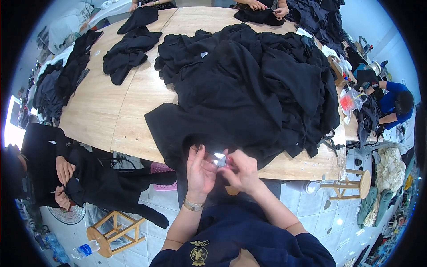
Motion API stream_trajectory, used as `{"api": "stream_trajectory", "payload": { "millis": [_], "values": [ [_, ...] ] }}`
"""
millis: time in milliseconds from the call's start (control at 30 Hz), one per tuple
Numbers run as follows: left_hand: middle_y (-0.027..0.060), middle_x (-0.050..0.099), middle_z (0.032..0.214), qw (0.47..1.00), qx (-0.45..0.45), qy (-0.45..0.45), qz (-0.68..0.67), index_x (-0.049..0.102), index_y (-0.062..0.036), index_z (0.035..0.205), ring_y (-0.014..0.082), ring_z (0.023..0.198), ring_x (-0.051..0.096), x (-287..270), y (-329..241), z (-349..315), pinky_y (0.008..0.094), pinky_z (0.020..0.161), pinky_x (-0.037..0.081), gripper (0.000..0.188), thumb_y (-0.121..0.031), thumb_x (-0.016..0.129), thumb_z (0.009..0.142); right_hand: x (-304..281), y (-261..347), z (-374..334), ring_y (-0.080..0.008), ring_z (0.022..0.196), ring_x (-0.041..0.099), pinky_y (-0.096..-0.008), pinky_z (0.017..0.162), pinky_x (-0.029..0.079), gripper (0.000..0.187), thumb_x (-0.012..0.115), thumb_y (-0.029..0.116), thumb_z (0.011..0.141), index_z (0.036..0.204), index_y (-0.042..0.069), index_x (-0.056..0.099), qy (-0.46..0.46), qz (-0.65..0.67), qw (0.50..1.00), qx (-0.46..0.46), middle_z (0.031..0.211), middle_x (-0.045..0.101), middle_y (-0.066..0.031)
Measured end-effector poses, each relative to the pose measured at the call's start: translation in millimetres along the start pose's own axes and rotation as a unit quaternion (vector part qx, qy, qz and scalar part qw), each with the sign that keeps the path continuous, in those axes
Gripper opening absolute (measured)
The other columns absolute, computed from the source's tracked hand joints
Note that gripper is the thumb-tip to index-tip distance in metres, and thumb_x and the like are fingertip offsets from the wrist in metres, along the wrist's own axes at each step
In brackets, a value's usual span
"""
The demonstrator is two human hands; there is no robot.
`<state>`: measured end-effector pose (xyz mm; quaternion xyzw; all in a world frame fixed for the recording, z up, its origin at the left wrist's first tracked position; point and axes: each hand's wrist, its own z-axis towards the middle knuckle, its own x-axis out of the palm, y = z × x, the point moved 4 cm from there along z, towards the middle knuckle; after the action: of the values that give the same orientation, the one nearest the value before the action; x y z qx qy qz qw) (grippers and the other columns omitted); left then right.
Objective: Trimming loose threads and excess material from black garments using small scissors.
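Note:
My left hand (200,171) and my right hand (240,171) meet just below the near edge of a wooden table (111,111). Between their fingers sits a small shiny clear piece (219,159), perhaps plastic wrap or a tag; glare hides what it is. Both hands pinch it. A big heap of black garments (249,84) lies on the table right in front of them, and one black garment (178,129) hangs over the edge toward my hands. A metal watch is on my left wrist.
A person in black (58,169) sits at my left handling black cloth. Smaller black piles (129,49) lie on the far left of the table. Two wooden stools (111,231) (351,184), a water bottle (84,250), and a person in blue (393,104) at right.

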<state>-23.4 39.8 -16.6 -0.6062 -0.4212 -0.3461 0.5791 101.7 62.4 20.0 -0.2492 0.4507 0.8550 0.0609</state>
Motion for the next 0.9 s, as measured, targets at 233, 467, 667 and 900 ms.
{"api": "stream_trajectory", "payload": {
  "millis": [233, 467, 667, 900],
  "values": [
    [0.0081, 0.06, 0.098, 0.995, 0.045, -0.065, 0.056, 0.048, -0.0079, 0.098, 0.021, 0.095, 0.06, 10, 0, 1, 0.0428, 0.092, 0.047, 0.009, -0.014, 0.041, 0.096, -4, -9, 1, -0.0207, 0.047, 0.051, -0.0294, 0.043, 0.039, 0.03, 0.071, 0.029, 0.075, 0.068, 0.006, 0.053, -0.013, -0.128, 0.992, -0.013, 0.061, 0.049, -0.0057],
    [0.0098, 0.059, 0.099, 0.991, 0.075, -0.07, 0.081, 0.046, -0.0062, 0.101, 0.0209, 0.095, 0.06, 9, 1, 0, 0.0439, 0.095, 0.045, 0.009, -0.012, 0.042, 0.095, -3, -7, 3, -0.0202, 0.046, 0.051, -0.0291, 0.042, 0.038, 0.032, 0.07, 0.032, 0.075, 0.067, 0.007, 0.052, -0.009, -0.138, 0.99, -0.021, 0.06, 0.049, -0.0049],
    [0.0102, 0.059, 0.101, 0.987, 0.091, -0.064, 0.113, 0.046, -0.006, 0.103, 0.0202, 0.095, 0.06, 9, 1, 0, 0.0393, 0.089, 0.049, 0.011, -0.013, 0.042, 0.095, -6, -8, 3, -0.021, 0.046, 0.051, -0.0295, 0.042, 0.038, 0.029, 0.07, 0.029, 0.076, 0.069, 0.006, 0.053, -0.021, -0.119, 0.992, -0.028, 0.059, 0.048, -0.0055],
    [0.0089, 0.059, 0.101, 0.994, 0.045, -0.089, 0.052, 0.047, -0.0066, 0.103, 0.0185, 0.095, 0.059, 13, 1, 0, 0.0353, 0.085, 0.05, 0.011, -0.014, 0.043, 0.095, -3, -16, 0, -0.0214, 0.048, 0.054, -0.0289, 0.044, 0.041, 0.027, 0.072, 0.023, 0.075, 0.078, 0.003, 0.054, -0.056, -0.005, 0.995, 0.081, 0.062, 0.054, -0.0066]
  ]
}}
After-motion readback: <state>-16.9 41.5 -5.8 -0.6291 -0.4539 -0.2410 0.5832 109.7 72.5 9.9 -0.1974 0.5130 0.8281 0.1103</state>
